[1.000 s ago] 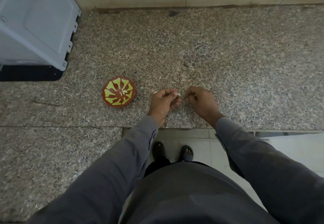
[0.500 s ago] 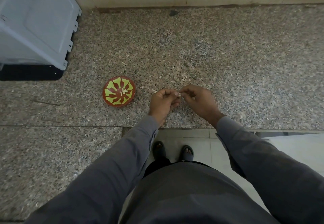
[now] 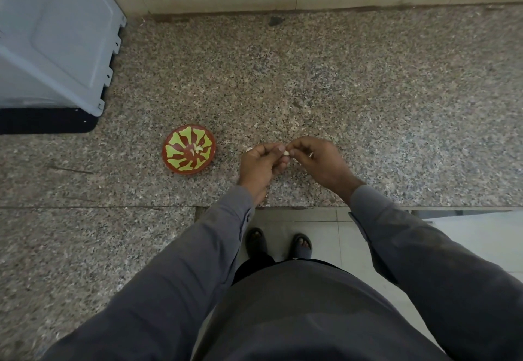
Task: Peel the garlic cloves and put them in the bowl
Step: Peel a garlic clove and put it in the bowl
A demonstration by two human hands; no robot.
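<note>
1. Hands have closed together since a second ago: left hand [image 3: 261, 164] and right hand [image 3: 317, 157] both pinch one small white garlic clove [image 3: 286, 152] near the speckled granite surface's [image 3: 368, 92] front edge; peeling continues.
2. Red round bowl with yellow-green pattern [image 3: 188, 153], left of the hands, holds a few pale peeled cloves.

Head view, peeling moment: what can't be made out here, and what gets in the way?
- Garlic clove: only a white speck shows between the fingertips of the left hand and right hand; how much skin is left is too small to tell.
- Bowl: a few pale pieces lie at its centre; their count is too small to read.
- Grey appliance: cut off by the left and top edges.
</note>
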